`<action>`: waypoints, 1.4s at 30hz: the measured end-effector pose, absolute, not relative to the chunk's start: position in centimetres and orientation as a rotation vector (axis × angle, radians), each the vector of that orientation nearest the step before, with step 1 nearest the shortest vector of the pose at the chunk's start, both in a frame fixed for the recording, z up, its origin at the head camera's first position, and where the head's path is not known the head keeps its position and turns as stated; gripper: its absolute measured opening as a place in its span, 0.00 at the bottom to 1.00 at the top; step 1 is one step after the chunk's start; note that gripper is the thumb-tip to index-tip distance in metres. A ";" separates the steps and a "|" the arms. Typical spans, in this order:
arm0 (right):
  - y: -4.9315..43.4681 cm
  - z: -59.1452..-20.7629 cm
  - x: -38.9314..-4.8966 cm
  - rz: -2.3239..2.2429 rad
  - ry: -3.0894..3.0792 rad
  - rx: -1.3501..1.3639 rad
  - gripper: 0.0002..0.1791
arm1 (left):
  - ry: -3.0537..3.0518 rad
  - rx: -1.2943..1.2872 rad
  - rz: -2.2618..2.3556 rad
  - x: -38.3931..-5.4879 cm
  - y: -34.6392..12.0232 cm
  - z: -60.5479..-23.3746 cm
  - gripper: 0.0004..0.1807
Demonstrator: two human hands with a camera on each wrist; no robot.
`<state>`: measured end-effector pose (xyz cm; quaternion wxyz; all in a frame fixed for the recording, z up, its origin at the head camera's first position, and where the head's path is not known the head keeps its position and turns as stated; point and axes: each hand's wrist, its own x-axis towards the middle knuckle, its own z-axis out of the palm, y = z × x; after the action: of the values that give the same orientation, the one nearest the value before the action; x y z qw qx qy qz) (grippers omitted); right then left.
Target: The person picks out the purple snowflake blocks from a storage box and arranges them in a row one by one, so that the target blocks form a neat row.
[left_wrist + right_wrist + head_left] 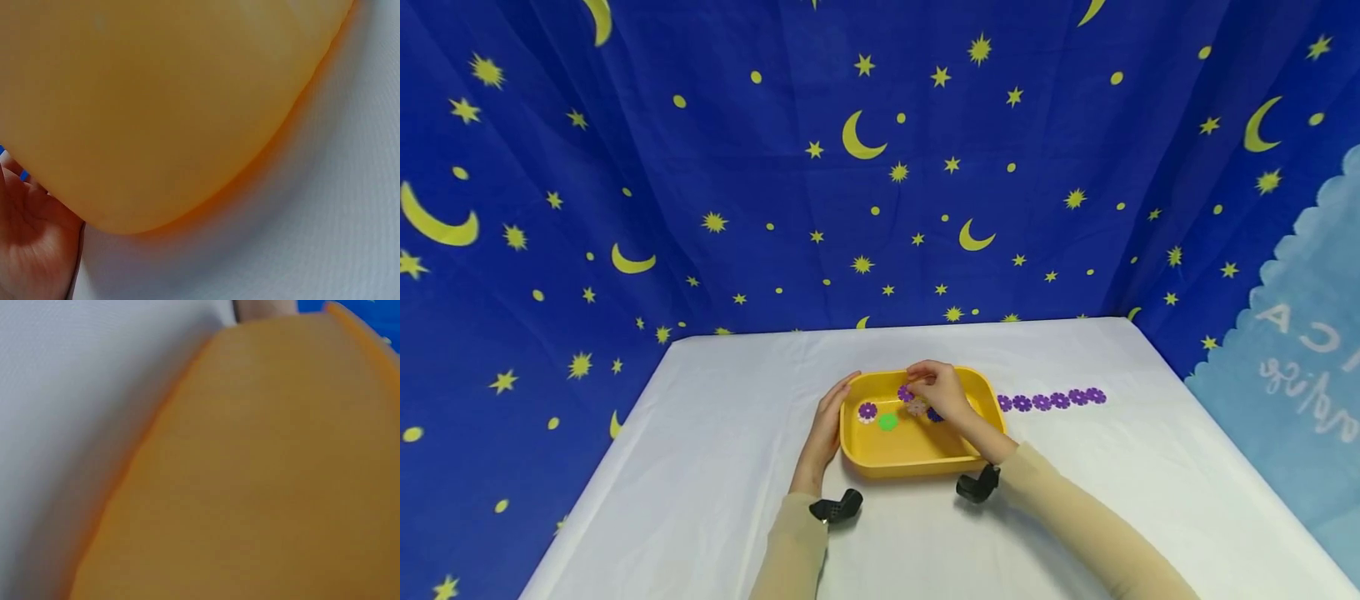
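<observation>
A yellow plastic tub (887,468) stands on the white-covered table with several flower-shaped discs in it. My left hand (826,425) rests along the tub's left side, fingers extended toward its far corner; the left wrist view shows the palm beside the wall. Over the tub's inside, my right hand (942,392) pinches a purple flower disc (905,392) at the fingertips. Below them lies a pale pink flower disc (917,407). A green disc (888,422), a purple-and-white flower disc (867,412) and a dark blue disc (934,415), partly hidden by the right hand, are also inside.
To the right of the tub, several purple flower discs (1041,402) form a row running rightward from its rim. Behind the table (715,433) hangs a blue curtain (790,200) with yellow moons and stars. A light blue panel (1300,333) hangs at the right.
</observation>
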<state>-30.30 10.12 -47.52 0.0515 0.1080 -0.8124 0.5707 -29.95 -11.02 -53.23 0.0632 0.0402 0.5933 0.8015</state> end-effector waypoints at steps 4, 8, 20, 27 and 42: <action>12.0 -47.0 -30.2 1.755 -2.441 0.197 0.12 | 1.803 0.122 2.423 -30.0 -11.0 -53.1 0.26; 13.9 -46.7 -30.0 1.756 -2.381 0.123 0.12 | 1.808 0.118 2.420 -30.1 -11.1 -53.1 0.25; 20.2 -45.8 -29.6 1.823 -2.166 -0.198 0.16 | 1.816 0.133 2.414 -30.1 -11.1 -53.1 0.26; 24.3 -46.3 -29.8 1.788 -2.039 -0.363 0.17 | 1.804 0.138 2.404 -30.0 -11.1 -52.9 0.26; 30.0 -47.5 -29.8 1.861 -1.815 -0.553 0.12 | 1.802 0.129 2.395 -30.0 -11.1 -53.1 0.27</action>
<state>-29.81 30.02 -47.49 0.2396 -0.2019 -0.6630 0.6799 -30.01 -11.12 -53.12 0.0709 0.0429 0.5992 0.7963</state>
